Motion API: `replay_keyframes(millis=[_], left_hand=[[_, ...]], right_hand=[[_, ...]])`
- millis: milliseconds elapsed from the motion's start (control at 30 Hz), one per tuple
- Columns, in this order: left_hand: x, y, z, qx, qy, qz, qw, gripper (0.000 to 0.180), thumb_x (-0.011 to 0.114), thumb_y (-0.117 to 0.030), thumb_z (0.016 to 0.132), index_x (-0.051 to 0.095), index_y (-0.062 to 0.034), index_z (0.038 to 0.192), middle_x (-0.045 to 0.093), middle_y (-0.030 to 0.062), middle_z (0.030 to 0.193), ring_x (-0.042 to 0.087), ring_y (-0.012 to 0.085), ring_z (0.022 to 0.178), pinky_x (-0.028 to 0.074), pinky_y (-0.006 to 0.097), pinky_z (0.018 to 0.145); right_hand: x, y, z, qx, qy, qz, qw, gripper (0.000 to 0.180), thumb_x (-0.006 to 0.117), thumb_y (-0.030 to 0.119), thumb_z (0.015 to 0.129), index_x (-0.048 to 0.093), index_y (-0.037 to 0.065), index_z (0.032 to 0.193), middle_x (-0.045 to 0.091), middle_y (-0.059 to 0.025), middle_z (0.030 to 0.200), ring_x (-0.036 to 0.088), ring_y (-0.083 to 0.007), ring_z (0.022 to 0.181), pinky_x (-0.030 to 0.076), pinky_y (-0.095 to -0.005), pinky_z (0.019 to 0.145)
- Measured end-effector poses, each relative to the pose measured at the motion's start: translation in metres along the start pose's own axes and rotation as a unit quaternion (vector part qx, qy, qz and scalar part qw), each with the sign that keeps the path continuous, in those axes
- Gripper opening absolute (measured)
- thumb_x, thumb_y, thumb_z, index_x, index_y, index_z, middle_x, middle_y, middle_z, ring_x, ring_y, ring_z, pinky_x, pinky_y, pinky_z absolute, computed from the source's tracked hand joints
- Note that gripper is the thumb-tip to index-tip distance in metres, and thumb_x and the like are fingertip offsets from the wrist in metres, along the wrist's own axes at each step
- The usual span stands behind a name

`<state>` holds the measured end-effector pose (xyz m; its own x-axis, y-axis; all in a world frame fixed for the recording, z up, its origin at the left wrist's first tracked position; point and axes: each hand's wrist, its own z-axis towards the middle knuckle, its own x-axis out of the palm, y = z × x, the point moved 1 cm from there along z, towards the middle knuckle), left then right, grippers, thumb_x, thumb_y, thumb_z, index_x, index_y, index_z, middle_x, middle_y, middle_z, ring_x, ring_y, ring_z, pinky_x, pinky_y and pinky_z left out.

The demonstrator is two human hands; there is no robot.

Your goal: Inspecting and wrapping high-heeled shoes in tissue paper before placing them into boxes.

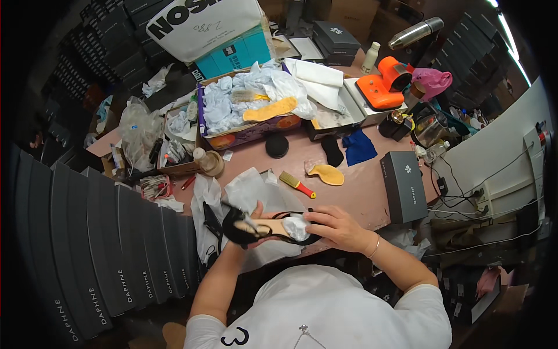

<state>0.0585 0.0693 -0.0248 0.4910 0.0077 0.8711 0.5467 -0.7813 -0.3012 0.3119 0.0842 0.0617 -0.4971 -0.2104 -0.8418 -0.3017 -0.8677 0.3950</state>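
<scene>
A black strappy sandal (269, 227) with a beige insole is held level, low over the near table edge. My left hand (254, 214) grips it from beneath at the heel end, thumb up along the far side. At the toe end my right hand (337, 227) has its fingers closed on the sandal's front. A crumpled white paper wad (296, 227) sits inside the toe, beside my right fingertips. Under the sandal lies white tissue paper (247, 186). A second black shoe (213, 228), partly hidden, rests in a white wrapper on the left.
Beyond my hands lie a red-handled brush (298, 185), a yellow insole pad (326, 174) and a round black tin (276, 146). A dark shoebox (403, 186) stands right, with stacked grey boxes (104, 244) left. Farther back are a paper-filled carton (250, 137) and an orange device (381, 87).
</scene>
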Motion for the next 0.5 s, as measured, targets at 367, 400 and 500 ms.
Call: replay_keyframes(millis=[367, 400, 500], left_hand=[[0.009, 0.081, -0.027, 0.289, -0.179, -0.107, 0.934, 0.066, 0.030, -0.058, 0.095, 0.046, -0.0010, 0.124, 0.059, 0.0148, 0.111, 0.061, 0.0246, 0.099, 0.054, 0.037, 0.079], [0.020, 0.080, -0.029, 0.312, -0.209, -0.128, 0.918, 0.068, 0.029, -0.059, 0.095, 0.045, -0.0009, 0.126, 0.056, 0.0151, 0.116, 0.059, 0.0252, 0.105, 0.052, 0.038, 0.084], [0.006, 0.090, -0.042, 0.300, -0.222, -0.175, 0.911, 0.077, 0.028, -0.066, 0.092, 0.042, -0.0002, 0.128, 0.053, 0.0147, 0.122, 0.055, 0.0250, 0.111, 0.045, 0.037, 0.095]], right_hand=[[0.096, 0.021, 0.077, 0.095, 0.090, -0.004, 0.991, 0.028, 0.064, 0.019, 0.077, 0.062, 0.009, 0.102, 0.061, -0.0018, 0.102, 0.052, -0.0211, 0.101, 0.039, -0.0373, 0.082], [0.107, 0.024, 0.079, 0.119, 0.119, -0.035, 0.985, 0.027, 0.063, 0.019, 0.077, 0.063, 0.009, 0.102, 0.061, -0.0020, 0.100, 0.052, -0.0209, 0.100, 0.039, -0.0364, 0.081], [0.124, 0.037, 0.072, 0.068, 0.086, -0.024, 0.994, 0.034, 0.068, 0.023, 0.076, 0.063, 0.010, 0.107, 0.061, -0.0017, 0.106, 0.053, -0.0215, 0.101, 0.038, -0.0339, 0.080]])
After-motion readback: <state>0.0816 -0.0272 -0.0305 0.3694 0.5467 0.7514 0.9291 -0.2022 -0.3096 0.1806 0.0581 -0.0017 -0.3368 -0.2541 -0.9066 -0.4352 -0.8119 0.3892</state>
